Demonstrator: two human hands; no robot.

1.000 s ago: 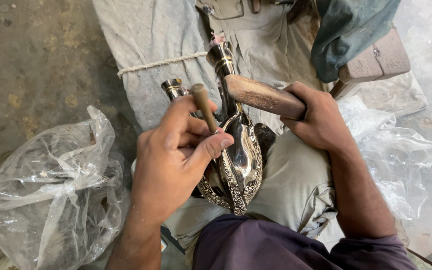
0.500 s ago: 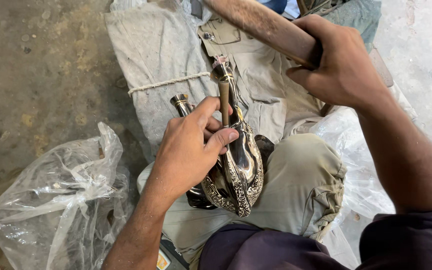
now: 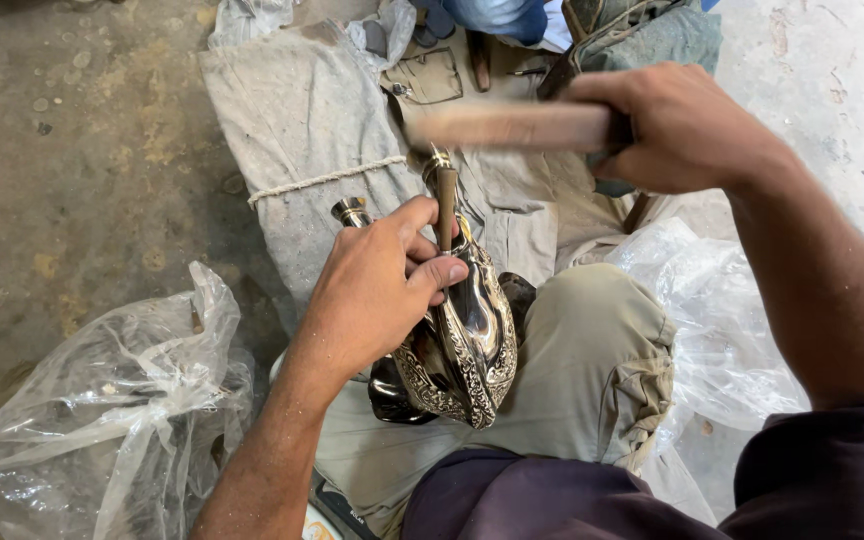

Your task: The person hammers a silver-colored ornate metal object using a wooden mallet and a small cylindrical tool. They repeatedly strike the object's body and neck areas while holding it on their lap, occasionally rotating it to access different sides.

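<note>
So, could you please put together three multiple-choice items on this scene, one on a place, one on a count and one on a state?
1. Where does the ornate silver vessel rest?
A. On the person's lap
B. On a wooden bench
C. Inside a plastic bag

2. How many clear plastic bags lie on the floor beside the person?
A. None
B. Two
C. Four

3. What is the right hand doing with the wooden mallet?
A. Resting it on the floor
B. Holding it raised above the vessel
C. Pressing it flat against the knee

Answers:
1 A, the vessel lies on the trousered thigh, steadied by the left hand, which also holds a thin tool against it.
2 B, one bag lies at the left and another bag at the right.
3 B, the mallet sits gripped and blurred in the air above the vessel's top.
</note>
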